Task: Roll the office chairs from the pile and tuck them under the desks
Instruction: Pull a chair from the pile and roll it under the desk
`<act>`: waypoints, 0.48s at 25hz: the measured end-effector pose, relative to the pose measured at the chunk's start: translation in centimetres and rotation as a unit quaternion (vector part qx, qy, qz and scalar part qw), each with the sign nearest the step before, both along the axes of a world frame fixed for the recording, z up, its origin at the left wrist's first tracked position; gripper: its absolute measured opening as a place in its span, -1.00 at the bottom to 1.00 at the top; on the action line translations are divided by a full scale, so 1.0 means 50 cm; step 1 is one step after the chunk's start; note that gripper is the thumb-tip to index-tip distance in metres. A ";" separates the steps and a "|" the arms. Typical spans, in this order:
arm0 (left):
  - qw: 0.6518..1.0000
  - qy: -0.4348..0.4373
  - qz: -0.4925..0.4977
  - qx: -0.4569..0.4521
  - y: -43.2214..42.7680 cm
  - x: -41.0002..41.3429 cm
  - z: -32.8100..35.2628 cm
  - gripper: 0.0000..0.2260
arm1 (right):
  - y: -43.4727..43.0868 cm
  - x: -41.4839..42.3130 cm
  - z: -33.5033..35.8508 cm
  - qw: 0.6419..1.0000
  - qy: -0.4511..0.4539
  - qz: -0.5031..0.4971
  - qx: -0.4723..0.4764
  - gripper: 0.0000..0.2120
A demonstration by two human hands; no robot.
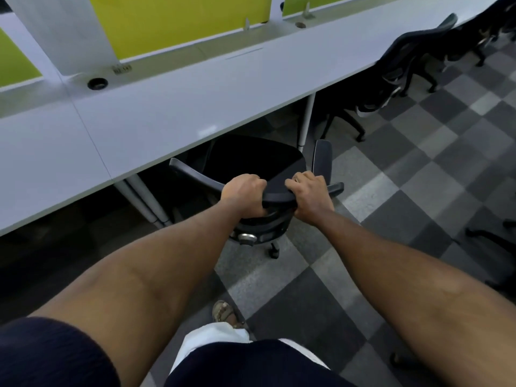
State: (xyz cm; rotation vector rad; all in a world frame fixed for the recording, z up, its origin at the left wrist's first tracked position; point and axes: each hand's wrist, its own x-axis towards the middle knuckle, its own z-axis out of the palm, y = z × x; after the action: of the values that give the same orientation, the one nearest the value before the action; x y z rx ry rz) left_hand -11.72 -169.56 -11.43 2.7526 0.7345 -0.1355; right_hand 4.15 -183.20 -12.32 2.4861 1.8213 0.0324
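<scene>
Directly ahead, a black office chair is seen from behind and above, its dark seat pushed partly beneath the front edge of the long white desk while its backrest and base stand out over the floor. Two dark curved armrests are carried at its sides: the left armrest reaches up to the desk edge, and the right armrest stands just beside a white desk leg. A round metallic knob is set low on the back mechanism, and one caster is shown on the carpet beside it. The top rim of the backrest is gripped by both hands. The left hand is clamped on the rim's left end, its fingers curled over the top and held together; the right hand is wrapped round the right end in the same way, knuckles up. Both forearms are stretched forward and downward, nearly straight, converging on the chair. Below them, a sandalled foot is planted on the grey checkered carpet. Further along the desk to the right, a second black chair is set against the desk edge. Yellow-green divider panels are mounted along the desk's far side, and a round cable opening is cut into the top near the left.
</scene>
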 end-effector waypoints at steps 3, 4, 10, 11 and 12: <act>1.000 -0.008 0.009 -0.005 0.040 0.067 -0.001 -0.63 | 0.051 0.082 0.006 1.000 -0.002 0.023 -0.011 -0.56; 1.000 -0.008 0.014 -0.005 0.054 0.092 0.000 -0.62 | 0.070 0.112 0.011 0.999 0.001 0.036 -0.020 -0.57; 0.996 -0.019 0.086 -0.002 0.101 0.260 -0.007 -0.63 | 0.179 0.312 0.024 0.994 0.004 0.086 -0.060 -0.57; 0.994 -0.021 0.104 0.003 0.110 0.297 -0.007 -0.64 | 0.202 0.356 0.023 0.993 0.003 0.101 -0.060 -0.59; 0.992 -0.023 0.123 0.007 0.119 0.337 -0.008 -0.64 | 0.229 0.403 0.023 0.992 0.003 0.113 -0.059 -0.60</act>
State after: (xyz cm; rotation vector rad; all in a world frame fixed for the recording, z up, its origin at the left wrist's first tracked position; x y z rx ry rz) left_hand 5.13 -163.60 -11.83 2.6404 1.0575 -0.0153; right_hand 24.28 -171.77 -11.17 2.1948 2.0343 -0.0698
